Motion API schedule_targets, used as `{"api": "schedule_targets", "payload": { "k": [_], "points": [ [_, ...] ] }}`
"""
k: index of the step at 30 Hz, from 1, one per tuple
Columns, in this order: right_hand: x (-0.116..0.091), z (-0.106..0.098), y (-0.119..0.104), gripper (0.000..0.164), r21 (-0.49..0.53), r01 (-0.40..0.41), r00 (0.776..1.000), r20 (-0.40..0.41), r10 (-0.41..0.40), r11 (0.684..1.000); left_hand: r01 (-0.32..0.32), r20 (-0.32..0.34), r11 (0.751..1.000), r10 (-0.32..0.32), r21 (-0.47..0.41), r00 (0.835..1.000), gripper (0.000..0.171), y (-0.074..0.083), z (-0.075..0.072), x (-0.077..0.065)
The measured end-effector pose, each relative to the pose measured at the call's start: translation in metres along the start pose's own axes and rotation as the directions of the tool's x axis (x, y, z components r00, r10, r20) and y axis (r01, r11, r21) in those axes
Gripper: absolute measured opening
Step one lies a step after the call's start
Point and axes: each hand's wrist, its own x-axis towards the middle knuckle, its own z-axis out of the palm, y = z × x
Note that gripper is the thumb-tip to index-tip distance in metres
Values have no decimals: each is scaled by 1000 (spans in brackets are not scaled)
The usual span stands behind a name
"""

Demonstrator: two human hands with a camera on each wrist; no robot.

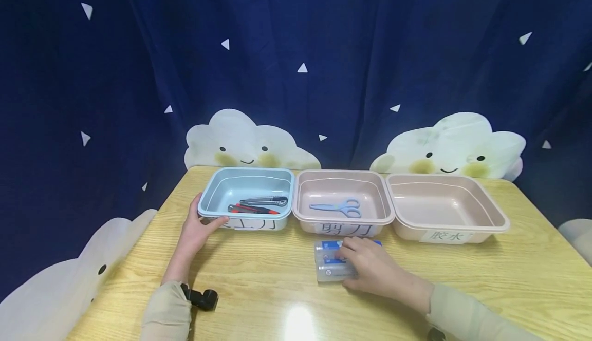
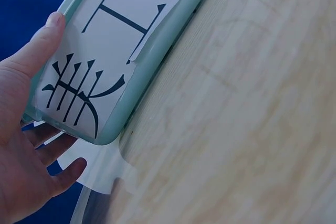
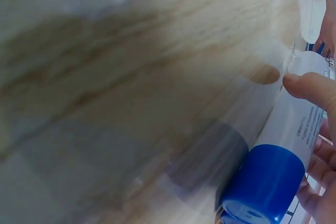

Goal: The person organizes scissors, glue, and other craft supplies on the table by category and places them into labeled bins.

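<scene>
At the left, my left hand (image 1: 196, 228) holds the front left corner of a light blue plastic bin (image 1: 246, 215). The thumb lies on the bin's front rim and the fingers go round its left side, as the left wrist view also shows. Inside that bin lie a grey utility knife (image 1: 264, 201) and red-and-black utility knives (image 1: 253, 209). My right hand (image 1: 370, 266) grips glue sticks (image 1: 329, 271) lying side by side on the table, thumb on the near side and fingers over the far side. One blue cap (image 3: 265, 182) shows in the right wrist view.
A pinkish bin (image 1: 305, 218) in the middle holds blue scissors (image 1: 339, 207). Another beige bin (image 1: 444, 202) stands to its right. All bins bear paper labels in front and stand in a row on the wooden table (image 1: 259, 289), before a dark blue curtain (image 1: 277, 94).
</scene>
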Motion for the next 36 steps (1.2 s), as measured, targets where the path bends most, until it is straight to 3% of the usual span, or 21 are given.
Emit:
{"api": "schedule_targets", "payload": {
  "k": [9, 14, 21, 28, 36],
  "points": [
    [-3, -10, 4, 45, -20, 30, 998, -53, -31, 999, -30, 2, 997, 30, -66, 1000, 97, -1, 2, 0],
    [-5, -25, 6, 45, -25, 36, 997, -70, -38, 999, -16, 5, 999, 16, -50, 1000, 98, -2, 2, 0],
    [-9, -47, 17, 49, -107, 30, 988, -144, -45, 994, -3, 2, 999, 3, -39, 1000, 99, -2, 0, 0],
    [-16, -69, 29, 47, -136, -17, 994, -111, 2, 991, -2, 2, 1000, 2, -25, 1000, 100, -3, -2, -1],
    [-22, -93, 49, 45, -169, -68, 989, -141, 44, 983, -13, -3, 999, 13, -34, 1000, 99, -2, 0, 0]
  ]
}}
